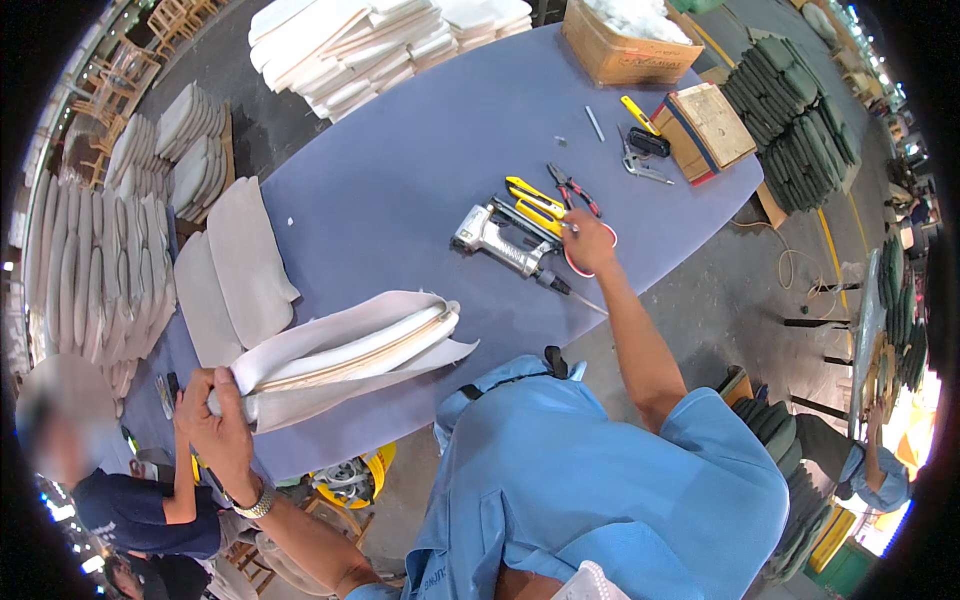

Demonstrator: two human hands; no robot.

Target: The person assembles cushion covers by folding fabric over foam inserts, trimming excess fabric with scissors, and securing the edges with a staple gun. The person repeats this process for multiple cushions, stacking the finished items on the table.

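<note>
My left hand (218, 418) is closed on the near end of a padded seat cushion (350, 350), which stands on its edge on the blue-grey table. Its white foam, a thin wooden board and loose pale fabric flaps show from the side. My right hand (590, 243) is closed around red-handled scissors (578, 266), whose blades are mostly hidden. Just left of that hand lie a silver pneumatic staple gun (500, 242) with its hose, and yellow utility knives (532, 196). Red-and-black pliers (575, 188) rest beyond them.
Two pale fabric-covered pads (240, 265) lie at the table's left. Toward the far right are a caliper (642, 166), a small box (706, 130) and a carton of white stuffing (630, 50). White panels (360, 50) are stacked beyond the table. A co-worker (150, 500) is at the lower left.
</note>
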